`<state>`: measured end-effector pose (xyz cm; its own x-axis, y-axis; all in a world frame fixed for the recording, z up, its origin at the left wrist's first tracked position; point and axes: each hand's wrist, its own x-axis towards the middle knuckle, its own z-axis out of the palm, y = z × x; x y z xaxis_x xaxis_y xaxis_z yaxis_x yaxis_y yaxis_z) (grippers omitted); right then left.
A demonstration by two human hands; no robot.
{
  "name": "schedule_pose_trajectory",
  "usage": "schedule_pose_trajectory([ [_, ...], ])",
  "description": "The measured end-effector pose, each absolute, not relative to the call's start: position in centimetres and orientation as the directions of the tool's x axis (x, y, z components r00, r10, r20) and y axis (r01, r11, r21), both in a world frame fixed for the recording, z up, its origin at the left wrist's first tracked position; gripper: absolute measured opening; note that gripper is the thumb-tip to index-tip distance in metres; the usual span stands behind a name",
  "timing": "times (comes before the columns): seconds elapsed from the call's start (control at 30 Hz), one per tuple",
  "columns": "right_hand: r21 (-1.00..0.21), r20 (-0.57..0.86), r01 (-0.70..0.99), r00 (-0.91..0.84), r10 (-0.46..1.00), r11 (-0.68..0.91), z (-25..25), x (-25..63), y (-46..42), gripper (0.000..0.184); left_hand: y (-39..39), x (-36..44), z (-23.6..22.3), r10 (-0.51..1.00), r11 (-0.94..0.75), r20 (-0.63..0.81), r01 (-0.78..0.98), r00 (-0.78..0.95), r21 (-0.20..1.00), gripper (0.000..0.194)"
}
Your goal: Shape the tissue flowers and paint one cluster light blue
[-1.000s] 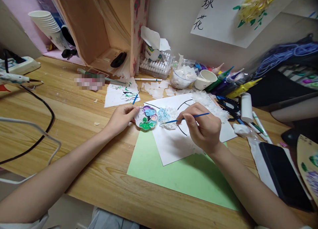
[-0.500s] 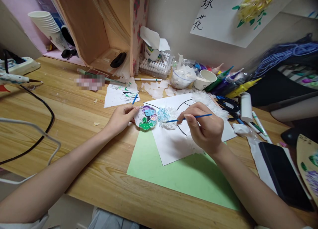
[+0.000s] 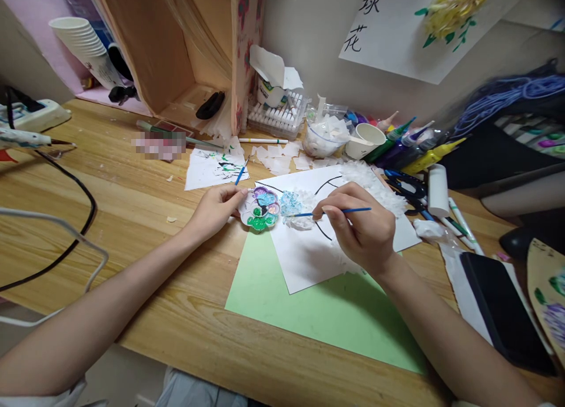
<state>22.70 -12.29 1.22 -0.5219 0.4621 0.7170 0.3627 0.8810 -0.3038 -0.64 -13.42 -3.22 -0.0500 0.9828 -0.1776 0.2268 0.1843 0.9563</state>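
Observation:
My left hand (image 3: 217,211) pinches the edge of a small flower-shaped paint palette (image 3: 261,223) with green, blue, purple and black paint in its wells. In my right hand (image 3: 364,227) is a thin blue paintbrush (image 3: 355,210), its tip pointing left at a raised cluster of paper bits (image 3: 302,218). The left part of that cluster is coloured light blue; the rest is white. It sits on a white sheet (image 3: 295,265) with black drawn lines, beside the palette. More white paper bits (image 3: 373,186) lie at the sheet's upper right, partly behind my right hand.
A green sheet (image 3: 326,318) lies under the white one. Behind stand a plastic bowl of paper scraps (image 3: 325,137), a paper cup (image 3: 365,141) and paint bottles (image 3: 426,159). A phone (image 3: 503,307) is at right, a paint-stained paper (image 3: 216,168) at left, with a black cable (image 3: 88,224) farther left.
The paintbrush has tilted to lie flatter, its back end dropping slightly, and my right hand has shifted a little. My left hand and the palette stay in place.

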Motion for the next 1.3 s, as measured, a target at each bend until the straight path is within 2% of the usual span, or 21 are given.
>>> schedule_pose_trajectory([
  [0.3,-0.313,0.707,0.371,-0.523,0.475,0.874,1.3,22.8,-12.3,0.017,-13.5,-0.6,-3.2,0.981,0.195,-0.190,0.212,-0.044,0.958,0.031],
  [0.5,-0.419,0.747,0.374,-0.376,0.548,0.827,1.3,22.9,-12.6,0.023,-13.5,-0.8,-3.6,0.982,0.187,-0.184,0.196,-0.035,0.963,0.034],
  [0.7,-0.408,0.656,0.349,-0.531,0.537,0.843,0.6,22.3,-12.3,0.014,-13.4,-1.0,-3.8,0.986,0.168,-0.167,0.198,-0.022,0.966,0.033],
  [0.9,-0.434,0.668,0.340,-0.500,0.551,0.834,0.5,22.4,-12.3,0.016,-13.5,-1.0,-3.6,0.985,0.173,-0.172,0.196,-0.021,0.965,0.034],
  [0.97,-0.482,0.679,0.334,-0.442,0.586,0.810,1.3,22.6,-12.2,0.018,-13.5,-1.1,-3.7,0.984,0.180,-0.179,0.192,-0.024,0.965,0.035],
  [1.1,-0.622,0.727,0.327,-0.096,0.680,0.711,3.8,23.7,-12.0,0.027,-13.4,-1.3,-3.8,0.984,0.179,-0.176,0.197,-0.030,0.964,0.038],
  [1.17,-0.691,0.692,0.288,-0.001,0.722,0.663,4.8,24.5,-11.9,0.025,-13.3,-1.6,-3.7,0.985,0.175,-0.169,0.201,-0.046,0.964,0.038],
  [1.23,-0.736,0.641,0.281,-0.003,0.767,0.616,5.4,25.4,-11.9,0.020,-13.2,-1.9,-3.6,0.985,0.170,-0.161,0.200,-0.062,0.965,0.037],
  [1.3,-0.735,0.593,0.343,-0.092,0.800,0.585,5.3,26.1,-12.1,0.015,-13.1,-2.2,-3.3,0.984,0.169,-0.155,0.198,-0.083,0.965,0.037],
])
